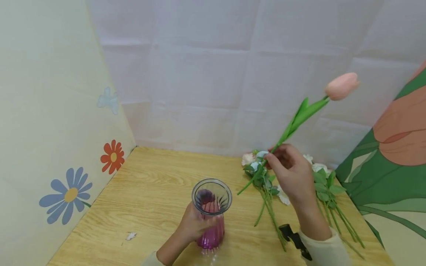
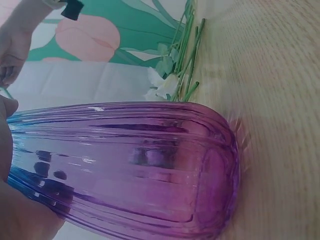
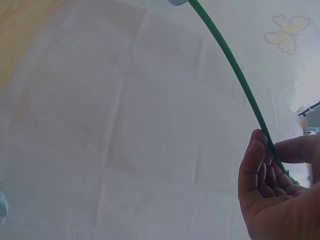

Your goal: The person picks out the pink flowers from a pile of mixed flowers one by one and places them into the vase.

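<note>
My left hand grips a ribbed glass vase, which is purple at the base and bluish towards the top. The vase stands upright on the table, its round mouth facing up. In the left wrist view the purple glass fills much of the picture, with fingers curled round its blue end. Up and to the right, my right hand pinches the green stem of a pink tulip between thumb and fingers. The tulip slants, bloom at upper right, its stem end lower left. The right wrist view shows the stem leaving the fingertips.
Behind the right hand lies a bunch of pale roses with long stems on the wooden table. More white flowers lie farther right. A white scuffed patch marks the tabletop. Printed panels stand at both sides, a pale cloth behind.
</note>
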The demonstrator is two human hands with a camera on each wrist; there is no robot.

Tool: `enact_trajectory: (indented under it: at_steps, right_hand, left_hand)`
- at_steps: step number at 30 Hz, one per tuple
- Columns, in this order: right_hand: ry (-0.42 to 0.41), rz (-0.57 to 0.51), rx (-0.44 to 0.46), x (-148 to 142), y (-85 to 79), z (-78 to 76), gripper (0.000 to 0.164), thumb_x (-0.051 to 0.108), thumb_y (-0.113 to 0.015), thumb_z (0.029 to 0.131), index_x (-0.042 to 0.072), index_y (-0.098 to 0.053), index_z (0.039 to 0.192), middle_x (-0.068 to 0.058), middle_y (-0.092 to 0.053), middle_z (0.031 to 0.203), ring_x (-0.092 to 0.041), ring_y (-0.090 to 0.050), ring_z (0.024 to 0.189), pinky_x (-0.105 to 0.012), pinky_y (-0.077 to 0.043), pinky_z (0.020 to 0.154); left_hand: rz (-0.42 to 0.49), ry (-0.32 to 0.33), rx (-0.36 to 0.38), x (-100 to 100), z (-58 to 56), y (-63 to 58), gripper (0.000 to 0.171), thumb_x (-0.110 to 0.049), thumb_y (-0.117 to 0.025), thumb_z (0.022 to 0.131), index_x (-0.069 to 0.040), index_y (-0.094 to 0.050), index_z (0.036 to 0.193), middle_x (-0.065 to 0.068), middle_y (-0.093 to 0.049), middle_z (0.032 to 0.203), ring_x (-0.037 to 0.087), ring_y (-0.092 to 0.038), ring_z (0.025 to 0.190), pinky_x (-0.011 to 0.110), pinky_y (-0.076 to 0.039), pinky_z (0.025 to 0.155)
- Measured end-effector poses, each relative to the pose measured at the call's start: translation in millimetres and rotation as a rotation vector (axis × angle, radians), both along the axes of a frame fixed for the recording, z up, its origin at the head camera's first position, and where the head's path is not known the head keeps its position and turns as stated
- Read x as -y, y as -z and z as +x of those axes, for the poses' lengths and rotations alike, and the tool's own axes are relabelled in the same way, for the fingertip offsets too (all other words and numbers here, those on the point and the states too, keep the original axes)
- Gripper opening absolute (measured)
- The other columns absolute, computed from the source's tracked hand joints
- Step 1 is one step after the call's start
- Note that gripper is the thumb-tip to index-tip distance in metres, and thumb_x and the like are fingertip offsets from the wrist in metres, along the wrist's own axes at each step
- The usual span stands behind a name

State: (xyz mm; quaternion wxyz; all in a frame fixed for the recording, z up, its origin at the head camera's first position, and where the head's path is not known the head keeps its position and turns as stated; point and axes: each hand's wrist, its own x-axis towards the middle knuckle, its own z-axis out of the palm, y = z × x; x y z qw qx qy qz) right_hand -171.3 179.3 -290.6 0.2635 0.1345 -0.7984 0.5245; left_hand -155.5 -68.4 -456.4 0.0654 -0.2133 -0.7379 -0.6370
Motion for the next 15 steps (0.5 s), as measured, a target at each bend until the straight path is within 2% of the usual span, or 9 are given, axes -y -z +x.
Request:
enact_trajectory:
  at_steps: [5, 9, 15]
  right_hand:
    - [-0.053, -0.044, -0.008, 8.5, -8.2, 4.2, 0.012, 0.008, -0.066, 0.098, -0.001, -0.064, 0.105, -0.009, -0.069, 0.086, -0.017, -0.066, 0.074, -0.022, -0.057, 0.067]
    - [-0.084, -0.04, -0.031, 15.6, -12.5, 6.7, 0.012, 0.007, -0.066, 0.097, -0.002, -0.064, 0.105, -0.006, -0.068, 0.086, -0.016, -0.066, 0.074, -0.022, -0.058, 0.067]
    - [-0.128, -0.024, -0.053, 24.3, -11.5, 6.7, 0.01, 0.003, -0.066, 0.096, -0.004, -0.065, 0.103, -0.01, -0.068, 0.085, -0.015, -0.065, 0.073, -0.022, -0.057, 0.065]
  left_hand:
    - [-0.004, -0.002, -0.019, 0.1, -0.8, 1.0, 0.06, -0.015, -0.081, 0.079, 0.001, -0.052, 0.129, 0.015, -0.066, 0.118, 0.034, -0.064, 0.112, 0.041, -0.053, 0.102]
    - [-0.004, 0.002, -0.023, 0.2, -1.4, 2.1, 0.058, -0.015, -0.08, 0.079, 0.001, -0.052, 0.128, 0.015, -0.066, 0.117, 0.032, -0.064, 0.111, 0.038, -0.053, 0.101]
    - [-0.021, -0.002, -0.012, 0.6, -0.8, 0.5, 0.06, -0.016, -0.081, 0.079, 0.0, -0.052, 0.129, 0.013, -0.066, 0.118, 0.032, -0.064, 0.112, 0.041, -0.053, 0.101]
